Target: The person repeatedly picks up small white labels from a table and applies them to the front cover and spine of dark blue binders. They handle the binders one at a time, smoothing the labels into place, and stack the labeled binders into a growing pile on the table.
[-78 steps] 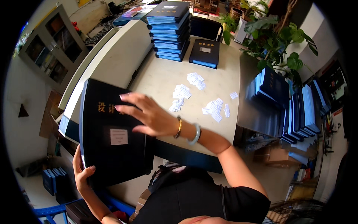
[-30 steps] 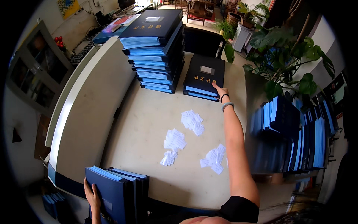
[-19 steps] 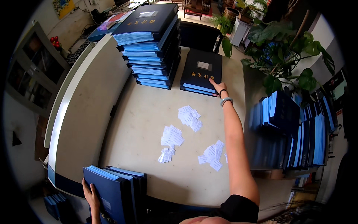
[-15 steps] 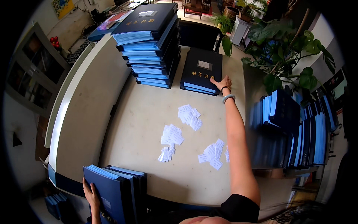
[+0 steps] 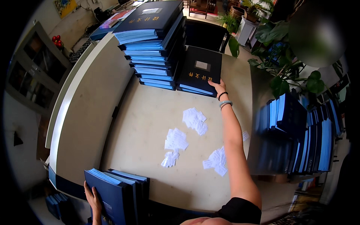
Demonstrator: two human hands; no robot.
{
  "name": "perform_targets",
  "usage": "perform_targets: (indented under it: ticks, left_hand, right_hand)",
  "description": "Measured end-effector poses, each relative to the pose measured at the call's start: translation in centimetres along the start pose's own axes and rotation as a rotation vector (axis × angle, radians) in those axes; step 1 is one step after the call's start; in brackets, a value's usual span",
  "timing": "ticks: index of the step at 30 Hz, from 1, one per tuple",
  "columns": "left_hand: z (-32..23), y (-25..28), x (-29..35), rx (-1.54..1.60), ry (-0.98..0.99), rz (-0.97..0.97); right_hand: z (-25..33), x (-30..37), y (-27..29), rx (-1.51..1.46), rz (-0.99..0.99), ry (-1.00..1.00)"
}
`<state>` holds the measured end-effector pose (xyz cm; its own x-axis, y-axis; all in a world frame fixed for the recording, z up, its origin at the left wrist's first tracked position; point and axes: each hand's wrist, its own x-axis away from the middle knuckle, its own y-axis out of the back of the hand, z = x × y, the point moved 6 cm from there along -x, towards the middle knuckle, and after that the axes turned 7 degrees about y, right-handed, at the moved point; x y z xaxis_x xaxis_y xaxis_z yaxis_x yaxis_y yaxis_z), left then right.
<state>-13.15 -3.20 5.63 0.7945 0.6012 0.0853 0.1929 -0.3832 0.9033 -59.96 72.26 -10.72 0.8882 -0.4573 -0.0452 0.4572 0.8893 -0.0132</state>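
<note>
A dark blue binder (image 5: 198,67) with gold lettering, a pale label and light blue pages lies flat at the far side of the table. My right hand (image 5: 217,87) grips its near right corner, thumb on the cover and fingers along the side. The binder's left side meets a tall stack of similar binders (image 5: 150,56). At the near left, several binders (image 5: 108,191) stand upright by the table edge. My left hand (image 5: 93,200) holds them from the left, its fingers long against the outer cover. Their lower parts are cut off by the picture's edge.
Loose piles of small white paper slips (image 5: 176,139) lie mid-table, some partly behind my right forearm. A raised panel (image 5: 84,105) borders the left. More binders (image 5: 318,146) stand at right under a leafy plant (image 5: 277,84). A black chair (image 5: 206,34) is behind the table.
My right hand has pushed the flat binder left, closing the gap to the stack. My left hand stays on the upright binders. A blurred round shape has come up over the plant.
</note>
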Motion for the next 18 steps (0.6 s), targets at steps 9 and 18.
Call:
perform_targets:
  ticks: [9,18]
  left_hand:
    - [-1.0,0.8,0.7,0.086,-0.052,0.001]
    - [-1.5,1.6,0.1,-0.031,-0.104,-0.065]
  right_hand:
    - [0.8,-0.2,-0.6,0.795,-0.050,-0.074]
    - [12.4,36.5,-17.9,0.093,0.530,0.425]
